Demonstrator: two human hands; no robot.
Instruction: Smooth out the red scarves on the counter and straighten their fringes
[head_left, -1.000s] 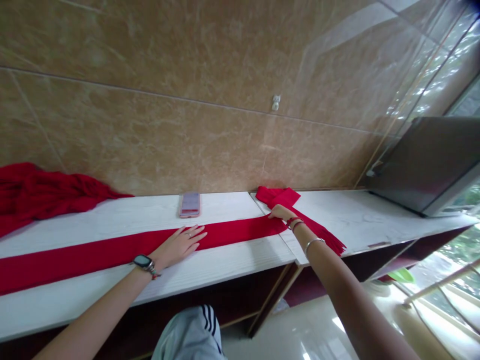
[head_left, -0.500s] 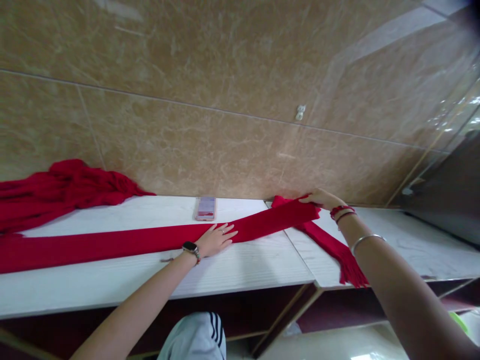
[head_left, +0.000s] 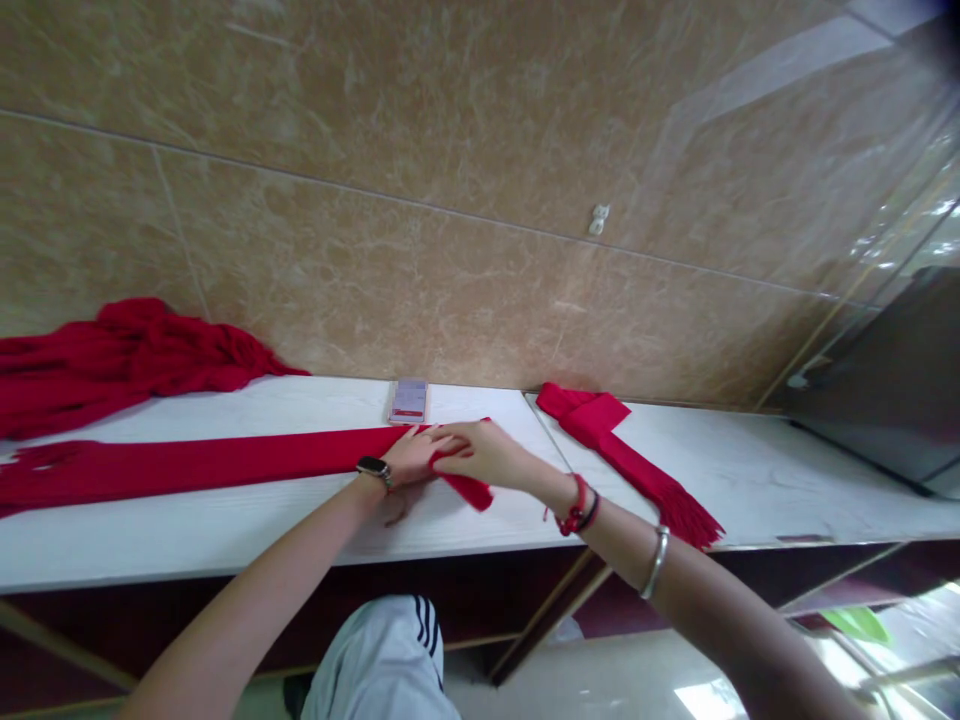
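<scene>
A long red scarf (head_left: 225,467) lies flat along the white counter, its fringed end at the far left. My left hand (head_left: 409,458) rests on it with the fingers stretched out, partly covered by my other hand. Pinched in the curled fingers of my right hand (head_left: 495,457) is the scarf's right end, folded back to the left. A short flap hangs below that hand. To the right, a second red scarf (head_left: 600,430) lies folded at a corner, with its fringe near the counter's front edge.
A bunched red cloth (head_left: 142,355) lies at the back left against the tiled wall (head_left: 375,280). Behind my hands a phone (head_left: 409,401) sits on the white counter (head_left: 300,520). A dark grey box-shaped object (head_left: 877,385) stands at the right end. Open shelves run below.
My right hand has moved left with the scarf's end, folding it back beside my left hand. The second scarf now shows uncovered. My left hand stays on the cloth.
</scene>
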